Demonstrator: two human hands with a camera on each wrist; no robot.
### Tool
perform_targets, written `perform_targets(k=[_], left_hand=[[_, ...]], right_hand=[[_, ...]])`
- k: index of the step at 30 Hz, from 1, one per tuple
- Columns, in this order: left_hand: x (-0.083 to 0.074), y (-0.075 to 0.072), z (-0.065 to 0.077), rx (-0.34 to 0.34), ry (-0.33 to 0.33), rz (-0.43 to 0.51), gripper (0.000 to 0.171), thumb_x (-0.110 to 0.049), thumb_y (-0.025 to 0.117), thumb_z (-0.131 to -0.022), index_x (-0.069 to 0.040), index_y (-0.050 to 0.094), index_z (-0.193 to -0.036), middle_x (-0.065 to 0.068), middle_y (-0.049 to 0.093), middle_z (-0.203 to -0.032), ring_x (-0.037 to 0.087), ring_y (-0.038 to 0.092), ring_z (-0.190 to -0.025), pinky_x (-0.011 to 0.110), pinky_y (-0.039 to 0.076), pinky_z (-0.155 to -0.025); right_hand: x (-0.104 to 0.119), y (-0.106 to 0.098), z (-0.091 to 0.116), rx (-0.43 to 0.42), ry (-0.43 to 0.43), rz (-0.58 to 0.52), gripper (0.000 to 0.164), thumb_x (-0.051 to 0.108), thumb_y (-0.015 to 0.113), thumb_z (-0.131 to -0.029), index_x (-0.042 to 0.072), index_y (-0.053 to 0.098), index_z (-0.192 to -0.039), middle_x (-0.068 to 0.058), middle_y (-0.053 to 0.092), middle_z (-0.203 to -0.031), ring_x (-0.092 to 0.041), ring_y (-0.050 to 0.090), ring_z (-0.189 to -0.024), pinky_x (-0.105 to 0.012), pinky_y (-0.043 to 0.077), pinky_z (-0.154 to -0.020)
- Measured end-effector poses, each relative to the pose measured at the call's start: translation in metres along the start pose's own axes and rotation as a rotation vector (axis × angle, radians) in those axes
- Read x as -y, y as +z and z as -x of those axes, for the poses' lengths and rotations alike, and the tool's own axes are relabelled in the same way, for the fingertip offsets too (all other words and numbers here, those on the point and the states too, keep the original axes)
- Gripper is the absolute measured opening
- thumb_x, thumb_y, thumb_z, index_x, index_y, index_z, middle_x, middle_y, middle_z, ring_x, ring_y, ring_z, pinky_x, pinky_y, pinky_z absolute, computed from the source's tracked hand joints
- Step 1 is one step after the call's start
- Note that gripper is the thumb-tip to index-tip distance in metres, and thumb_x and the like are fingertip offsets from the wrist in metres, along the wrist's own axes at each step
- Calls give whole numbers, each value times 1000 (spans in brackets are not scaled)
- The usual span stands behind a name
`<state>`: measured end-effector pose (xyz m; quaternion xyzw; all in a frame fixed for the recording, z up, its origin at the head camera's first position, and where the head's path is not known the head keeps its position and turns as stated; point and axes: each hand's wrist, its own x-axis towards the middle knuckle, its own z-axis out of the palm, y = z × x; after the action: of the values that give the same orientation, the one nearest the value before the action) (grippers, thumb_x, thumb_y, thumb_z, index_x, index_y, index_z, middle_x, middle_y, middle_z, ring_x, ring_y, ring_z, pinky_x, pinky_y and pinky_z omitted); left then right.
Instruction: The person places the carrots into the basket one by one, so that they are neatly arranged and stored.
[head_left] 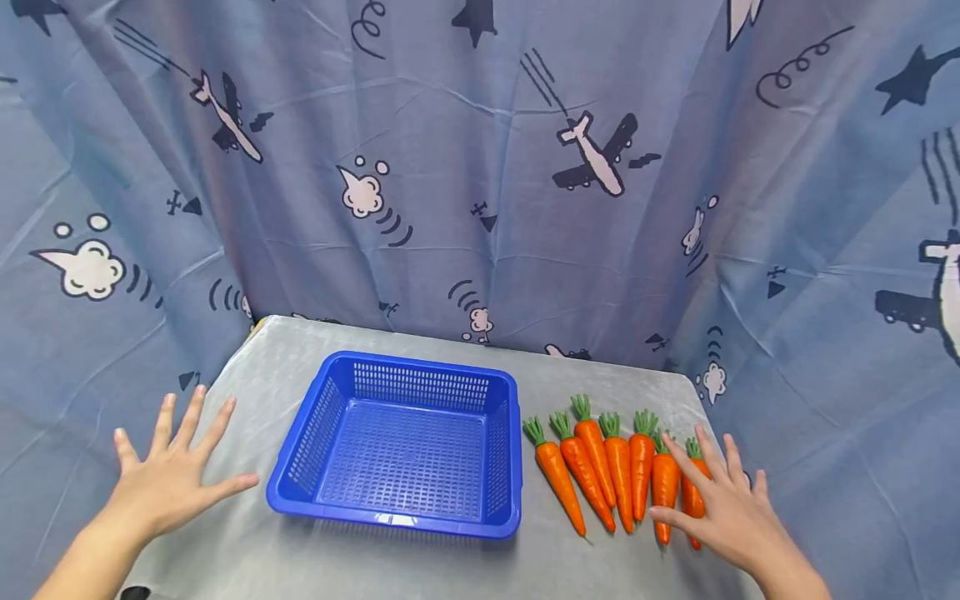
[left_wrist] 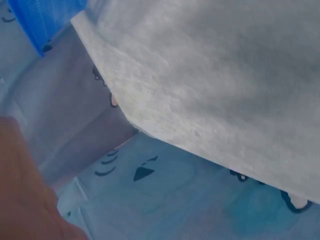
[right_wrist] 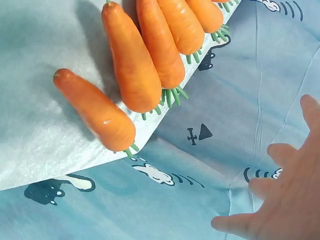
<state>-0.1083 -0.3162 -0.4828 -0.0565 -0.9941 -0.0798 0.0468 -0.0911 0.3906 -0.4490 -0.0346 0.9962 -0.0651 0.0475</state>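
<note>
A blue plastic basket (head_left: 517, 450) with perforated walls stands on the table, nothing inside it. To its right several orange carrots (head_left: 618, 479) with green tops lie side by side in a row. My left hand (head_left: 168, 483) is spread wide left of the basket, apart from it, holding nothing. My right hand (head_left: 731, 508) is also spread, in front of the rightmost carrots in the head view and partly hiding them. In the right wrist view its fingers stand apart from the carrots (right_wrist: 132, 65). Only a blurred part of the left hand (left_wrist: 25, 195) shows in the left wrist view.
A light grey cloth covers the table (head_left: 315, 558). Behind it and on both sides hangs a blue curtain (head_left: 450, 167) printed with planes, stars and clouds. A small dark object (head_left: 135, 592) shows at the bottom left edge.
</note>
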Motion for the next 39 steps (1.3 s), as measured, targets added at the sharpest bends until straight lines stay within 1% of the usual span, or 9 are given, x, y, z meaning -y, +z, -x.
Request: perform_targets(k=[4, 9, 14, 21, 27, 31, 34, 37, 39], left_hand=[[-4, 1, -7, 37, 7, 47, 112, -77, 58, -82, -30, -3, -163, 9, -27, -166, 43, -31, -148, 92, -9, -92], [-10, 3, -14, 67, 13, 82, 109, -73, 58, -85, -30, -4, -163, 13, -23, -167, 53, -21, -148, 93, 2, -93], [-17, 5, -19, 61, 13, 110, 108, -73, 56, -86, -29, -6, -163, 9, -24, -167, 47, -20, -151, 90, 4, -97], [-34, 10, -31, 53, 45, 186, 107, -68, 57, -89, -25, -8, -163, 8, -24, -167, 53, -6, -151, 86, 15, -101], [-47, 18, -40, 57, 78, 271, 104, -62, 58, -92, -24, -8, -163, 11, -20, -168, 53, 3, -151, 83, 21, -104], [-46, 31, -46, 61, 127, 436, 102, -51, 60, -95, -23, -11, -162, 8, -19, -169, 51, 4, -152, 81, 23, -105], [-44, 40, -50, 75, 167, 590, 100, -40, 62, -97, -25, -12, -162, 8, -16, -170, 48, 0, -153, 80, 20, -107], [-43, 46, -53, 81, 191, 684, 95, -33, 62, -98, -25, -6, -163, 10, -8, -171, 46, 3, -154, 78, 17, -111], [-42, 49, -56, 76, 198, 693, 89, -33, 61, -98, -23, 2, -164, 11, 0, -171, 47, 9, -153, 76, 18, -112]], right_hand=[[-2, 1, 0, 9, 3, -53, 99, 73, 60, -84, 38, 10, -163, -21, -7, -169, -59, -15, -147, -92, 5, -90], [-3, 2, 2, 40, -11, -183, 95, 63, 63, -89, 39, 8, -162, -22, -7, -168, -60, -14, -146, -91, 8, -91], [-6, 4, 0, 39, -39, -239, 92, 57, 65, -90, 37, 11, -163, -26, 3, -167, -61, -8, -147, -92, 13, -86], [-20, 16, -2, -14, -61, -345, 82, 46, 69, -92, 20, 31, -160, -26, 34, -159, -57, 32, -140, -84, 32, -90], [-38, 31, -5, -83, -64, -401, 77, 40, 72, -92, 16, 38, -157, -27, 41, -154, -54, 43, -133, -75, 43, -91], [-47, 37, -6, -184, -73, -397, 68, 33, 74, -91, 14, 47, -151, -23, 54, -144, -11, 57, -120, -48, 58, -83], [-52, 40, -6, -247, -71, -400, 61, 29, 75, -91, 14, 54, -146, -18, 62, -133, 18, 47, -100, -32, 58, -71], [-58, 43, -11, -255, -38, -428, 58, 29, 74, -91, 13, 56, -144, -18, 64, -130, 19, 48, -96, -28, 57, -69], [-63, 46, -15, -250, 11, -423, 58, 33, 73, -92, 11, 56, -143, -19, 64, -130, 10, 54, -95, -25, 56, -69]])
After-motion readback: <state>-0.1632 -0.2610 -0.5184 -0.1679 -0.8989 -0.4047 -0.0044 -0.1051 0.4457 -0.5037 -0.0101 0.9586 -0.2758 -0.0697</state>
